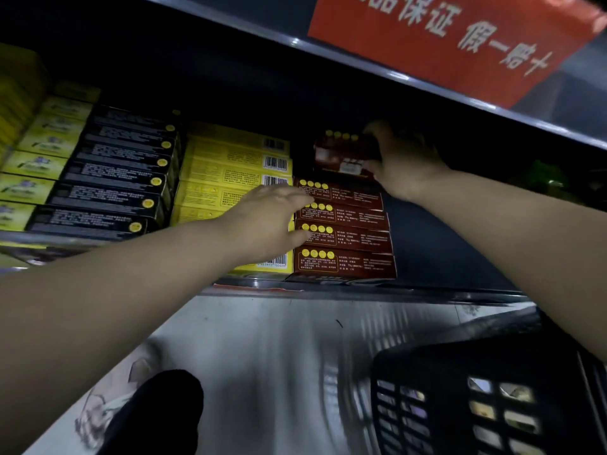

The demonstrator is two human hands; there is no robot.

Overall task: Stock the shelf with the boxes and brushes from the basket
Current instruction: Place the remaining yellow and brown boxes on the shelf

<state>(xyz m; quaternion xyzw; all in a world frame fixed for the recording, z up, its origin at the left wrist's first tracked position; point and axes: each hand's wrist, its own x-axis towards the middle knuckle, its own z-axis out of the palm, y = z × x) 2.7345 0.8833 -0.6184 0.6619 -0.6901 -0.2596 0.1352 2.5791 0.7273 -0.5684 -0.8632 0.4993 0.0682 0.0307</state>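
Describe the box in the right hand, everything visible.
The dark red box is a slim carton, cardboard by the look. It has a row of yellow dots along its upper edge and a pale patch on its face, and the print is too blurred to read. The right hand grips its right end. The box sits roughly level, back inside the shelf, above the stack of matching boxes. Whether it touches the stack is unclear. The left hand rests on the stack, not on this box.

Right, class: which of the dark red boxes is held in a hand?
The red box above the stack, gripped by the right hand. The four stacked boxes below it lie flat.
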